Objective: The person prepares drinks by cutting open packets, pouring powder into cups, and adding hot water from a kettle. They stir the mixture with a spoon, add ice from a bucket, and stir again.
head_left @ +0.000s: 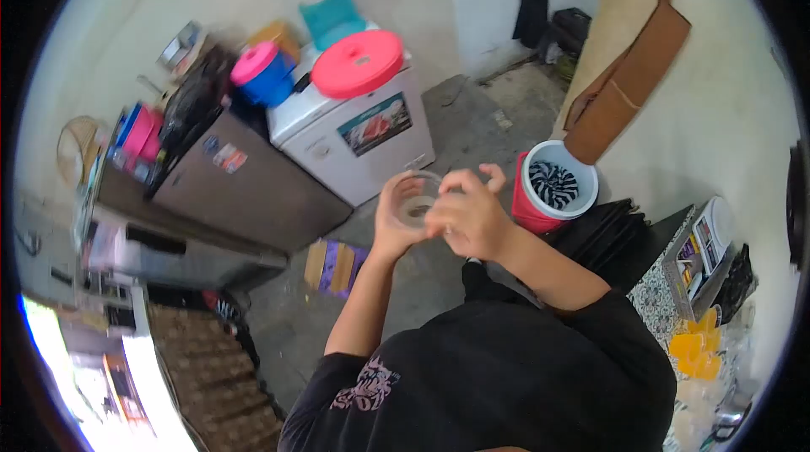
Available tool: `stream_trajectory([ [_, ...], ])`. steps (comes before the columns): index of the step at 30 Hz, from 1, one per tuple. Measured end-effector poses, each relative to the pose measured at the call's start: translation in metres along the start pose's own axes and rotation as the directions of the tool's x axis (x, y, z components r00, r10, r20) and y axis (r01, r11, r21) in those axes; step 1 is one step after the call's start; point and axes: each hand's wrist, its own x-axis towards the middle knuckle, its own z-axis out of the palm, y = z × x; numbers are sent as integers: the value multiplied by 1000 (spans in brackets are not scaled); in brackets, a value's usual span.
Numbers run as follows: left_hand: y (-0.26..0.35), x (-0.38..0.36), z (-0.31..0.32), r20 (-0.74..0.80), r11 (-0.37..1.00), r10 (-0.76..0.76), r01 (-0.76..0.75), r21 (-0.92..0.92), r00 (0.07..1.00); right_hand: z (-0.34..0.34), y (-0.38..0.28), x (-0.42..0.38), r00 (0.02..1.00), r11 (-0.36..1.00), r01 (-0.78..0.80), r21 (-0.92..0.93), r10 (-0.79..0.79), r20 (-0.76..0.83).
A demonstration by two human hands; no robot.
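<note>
Between my two hands, above the floor in the middle of the head view, is a clear plastic cup (417, 199), seen from above into its round mouth. My left hand (393, 228) is wrapped around its left side. On the other side, my right hand (472, 220) has its fingers bent against the cup, thumb and index near the rim. Its outer fingers stick up and away. Whether a small thing is pinched there is hidden by the fingers.
A white chest freezer (308, 127) bears a pink lid (359, 64); a grey fridge (245, 186) stands beside it. A red bucket (533, 214) holds striped cloth. Cups of orange drink (699, 342) stand on the patterned counter (654, 300) at right. A cardboard piece (333, 266) lies on the floor.
</note>
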Motion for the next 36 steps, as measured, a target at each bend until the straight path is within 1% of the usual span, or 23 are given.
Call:
stream_trajectory([
  [1, -10, 18, 2, -9, 999, 30, -30, 16, 999, 1, 17, -7, 993, 997, 70, -29, -73, -96],
  [3, -36, 58, 5, -12, 996, 74, -74, 49, 997, 5, 59, -17, 971, 987, 135, -89, -150, -186],
  [5, -69, 91, 4, -7, 992, 83, -82, 92, 997, 11, 97, -25, 974, 987, 113, -113, -133, -185],
  [8, -93, 141, 13, 27, 986, 88, -91, 140, 996, 13, 139, -36, 959, 986, 54, -155, -94, -269],
  [9, -105, 160, 11, 100, 942, 174, -195, 274, 980, 15, 152, -36, 961, 989, 18, -145, -57, -269],
  [12, -122, 197, 28, 97, 979, -9, -11, 202, 995, 22, 196, -35, 999, 977, -21, -211, 14, -35],
  [13, -129, 209, 33, 157, 972, 2, -39, 230, 988, 27, 210, -39, 994, 975, 0, -223, -25, -110],
  [16, -159, 248, 52, 174, 984, -59, 28, 176, 983, 34, 238, -37, 988, 968, -154, -199, 146, -57],
  [19, -205, 291, 73, 255, 991, -69, 37, 127, 964, 29, 275, -45, 971, 955, -219, -202, 194, -137],
  [20, -218, 307, 82, 276, 990, -54, 17, 138, 960, 32, 288, -51, 895, 924, -372, -89, 331, -299],
  [21, -230, 323, 94, 297, 989, -42, -2, 148, 954, 39, 302, -61, 771, 868, -494, 46, 461, -439],
  [22, -245, 339, 106, 319, 988, -30, -21, 156, 947, 47, 316, -74, 607, 795, -575, 194, 574, -550],
  [23, -263, 355, 116, 368, 990, -23, -31, 139, 929, 53, 330, -87, 288, 642, -649, 407, 704, -650],
  [24, -274, 367, 124, 415, 991, -52, -4, 133, 908, 58, 343, -102, -72, 483, -615, 623, 753, -654],
  [25, -284, 379, 138, 465, 992, -73, 16, 124, 882, 62, 361, -130, -307, 412, -551, 725, 708, -636],
  [26, -295, 391, 152, 512, 993, -90, 36, 115, 854, 65, 375, -160, -521, 363, -455, 813, 632, -574],
  [27, -307, 401, 161, 565, 986, -119, 33, 161, 817, 63, 384, -183, -614, 344, -464, 816, 540, -576],
  [28, -321, 410, 170, 623, 993, -87, 16, 118, 777, 63, 391, -204, -697, 320, -467, 824, 441, -566],
  [31, -369, 425, 201, 744, 1000, 12, -20, 2, 668, 90, 412, -299, -758, 99, -605, 790, 231, -610],
  [33, -396, 425, 222, 777, 999, -2, 36, -27, 630, 133, 434, -385, -645, -131, -763, 633, 223, -731],
  [34, -410, 421, 231, 791, 997, -16, 68, -32, 612, 140, 439, -399, -586, -252, -807, 534, 237, -775],
  [35, -425, 416, 240, 804, 995, -36, 95, -25, 594, 151, 445, -413, -541, -335, -828, 449, 266, -798],
  [36, -441, 411, 249, 816, 993, -55, 119, -17, 575, 160, 453, -424, -525, -367, -837, 407, 322, -788],
])
